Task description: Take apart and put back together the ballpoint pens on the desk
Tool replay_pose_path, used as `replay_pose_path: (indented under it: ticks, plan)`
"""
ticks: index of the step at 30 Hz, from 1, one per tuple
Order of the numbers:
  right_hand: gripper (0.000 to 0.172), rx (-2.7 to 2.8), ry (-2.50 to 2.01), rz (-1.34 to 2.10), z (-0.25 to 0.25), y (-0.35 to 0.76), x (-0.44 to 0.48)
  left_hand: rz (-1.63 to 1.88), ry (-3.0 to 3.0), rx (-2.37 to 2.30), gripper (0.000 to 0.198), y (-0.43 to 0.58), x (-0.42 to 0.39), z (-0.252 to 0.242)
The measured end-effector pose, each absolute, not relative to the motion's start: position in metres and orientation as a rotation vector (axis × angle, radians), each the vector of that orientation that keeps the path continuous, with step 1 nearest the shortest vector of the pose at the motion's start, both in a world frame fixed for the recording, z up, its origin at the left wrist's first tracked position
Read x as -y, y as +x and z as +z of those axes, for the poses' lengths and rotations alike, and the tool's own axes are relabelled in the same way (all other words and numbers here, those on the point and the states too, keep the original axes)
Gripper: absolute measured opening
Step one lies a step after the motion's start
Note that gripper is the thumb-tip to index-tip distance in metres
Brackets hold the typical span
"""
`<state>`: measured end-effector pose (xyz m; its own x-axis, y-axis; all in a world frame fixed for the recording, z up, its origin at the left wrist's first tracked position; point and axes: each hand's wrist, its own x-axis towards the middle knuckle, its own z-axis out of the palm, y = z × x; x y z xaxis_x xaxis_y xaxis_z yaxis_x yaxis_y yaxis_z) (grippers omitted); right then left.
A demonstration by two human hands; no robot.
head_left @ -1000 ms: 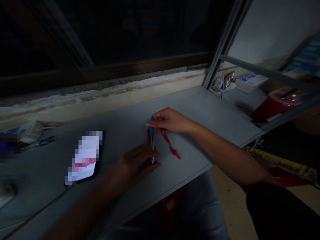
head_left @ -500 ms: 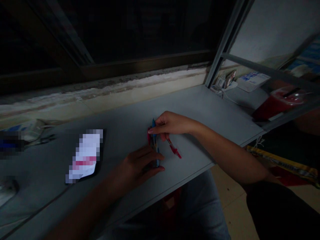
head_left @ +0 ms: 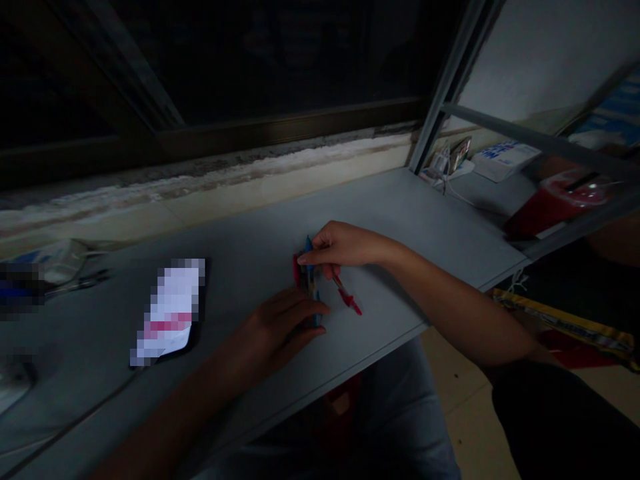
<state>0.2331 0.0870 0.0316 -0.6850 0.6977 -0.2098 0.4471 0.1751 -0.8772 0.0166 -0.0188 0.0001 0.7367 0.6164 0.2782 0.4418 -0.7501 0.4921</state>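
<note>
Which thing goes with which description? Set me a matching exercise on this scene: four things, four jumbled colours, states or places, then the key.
Things
1. blue pen
2. phone
3. lidded container
4. table

Descriptions
A. grey
B. lit screen
C. at the fingers of the left hand and right hand
D. red, far right

Pairs: 1-C, 2-B, 3-D, 4-A

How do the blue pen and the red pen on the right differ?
The blue pen is gripped by the left hand and right hand; the lower end of the red pen is untouched. The blue pen looks steeper in view than the red pen. Both look slim.
</note>
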Motion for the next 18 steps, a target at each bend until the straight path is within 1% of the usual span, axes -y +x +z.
replay_pose_path:
  ticks: [9, 13, 18]
  plan:
    - [0.04, 2.244, -1.12, 1.465, 0.031, 0.2345, -0.0872, 0.638, 2.599, -0.786, 0.022, 0.0195, 0.0195, 0.0021]
    - [0.041, 2.253, -1.125, 1.472, 0.0317, 0.2334, -0.0859, 0.685, 2.634, -0.773, 0.018, 0.0194, 0.0193, 0.0006]
    - [0.042, 2.278, -1.095, 1.466, 0.0303, 0.2322, -0.0864, 0.675, 2.621, -0.768, 0.018, 0.0195, 0.0198, 0.0018]
